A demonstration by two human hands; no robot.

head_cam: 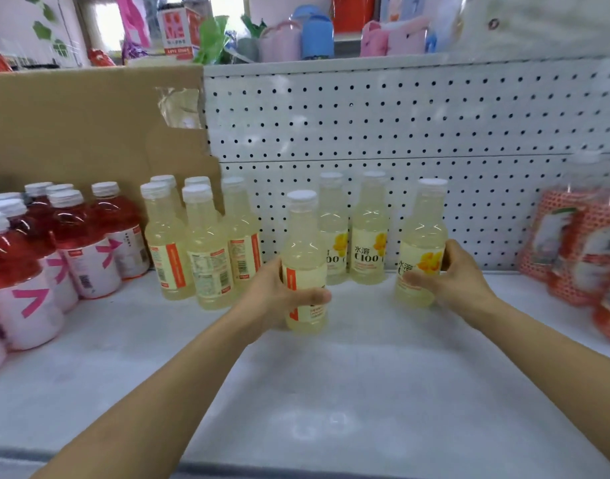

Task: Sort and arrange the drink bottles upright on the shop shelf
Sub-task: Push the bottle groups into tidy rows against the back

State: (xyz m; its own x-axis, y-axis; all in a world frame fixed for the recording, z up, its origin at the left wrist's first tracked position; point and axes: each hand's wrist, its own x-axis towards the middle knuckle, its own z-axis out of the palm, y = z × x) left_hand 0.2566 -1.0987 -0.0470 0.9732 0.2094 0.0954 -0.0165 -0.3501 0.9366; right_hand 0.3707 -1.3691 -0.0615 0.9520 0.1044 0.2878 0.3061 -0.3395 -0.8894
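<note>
Noted left hand [279,300] curled round an upright pale-yellow bottle [303,257] mid-shelf, right hand [461,278] curled round a second bottle [423,233] nearer the pegboard [435,126]. Found bare shelf [331,392] open toward the front edge. Read "水溶 C100" on two rear bottles [369,236].

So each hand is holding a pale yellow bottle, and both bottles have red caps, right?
Nearly. The left hand holds the left bottle and the right hand the right bottle, both pale yellow, but their caps are white, not red; the head view shows it.
</note>
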